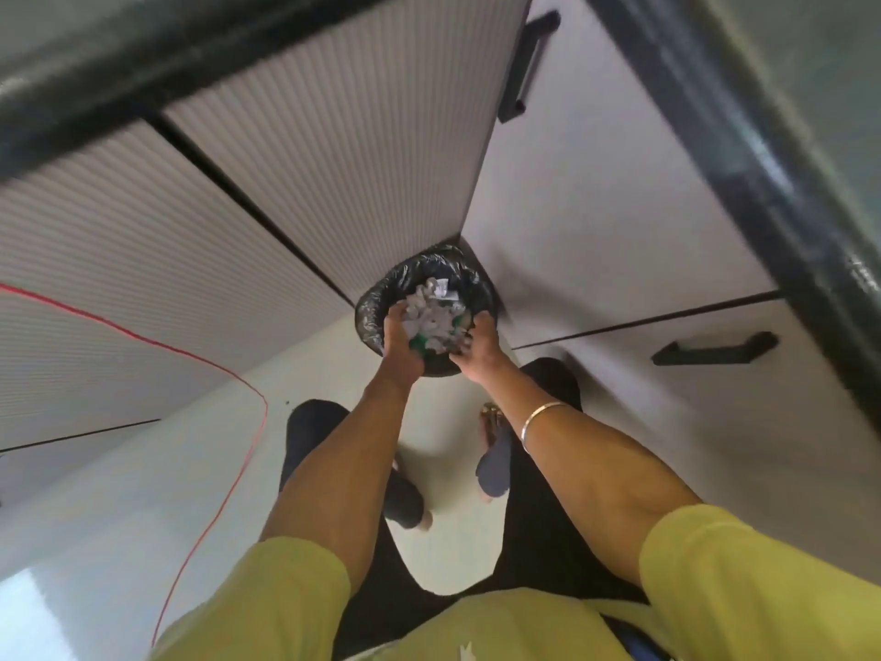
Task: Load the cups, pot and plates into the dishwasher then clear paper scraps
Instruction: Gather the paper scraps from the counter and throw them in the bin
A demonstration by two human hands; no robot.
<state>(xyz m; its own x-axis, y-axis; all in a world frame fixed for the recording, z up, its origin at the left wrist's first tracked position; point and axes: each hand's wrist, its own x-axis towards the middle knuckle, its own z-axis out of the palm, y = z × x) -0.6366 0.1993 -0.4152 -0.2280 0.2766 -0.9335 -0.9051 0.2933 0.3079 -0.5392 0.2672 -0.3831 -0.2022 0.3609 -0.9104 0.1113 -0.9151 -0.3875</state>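
Observation:
A small bin lined with a black plastic bag [381, 298] stands on the floor in the corner between two cabinet runs. Both my hands reach down over its mouth. Between them sits a heap of white and grey paper scraps [436, 319] with a bit of green in it. My left hand [398, 333] cups the heap from the left, and my right hand [474, 343] cups it from the right, fingers curled round the scraps. Whether the scraps are still in my hands or lying in the bin is unclear. No cups, pot or plates are in view.
Ribbed grey cabinet fronts [190, 221] run on the left, plain drawer fronts with black handles [715, 350] on the right, under a dark countertop edge [743, 150]. A red cable [238, 469] trails across the pale floor. My feet stand just behind the bin.

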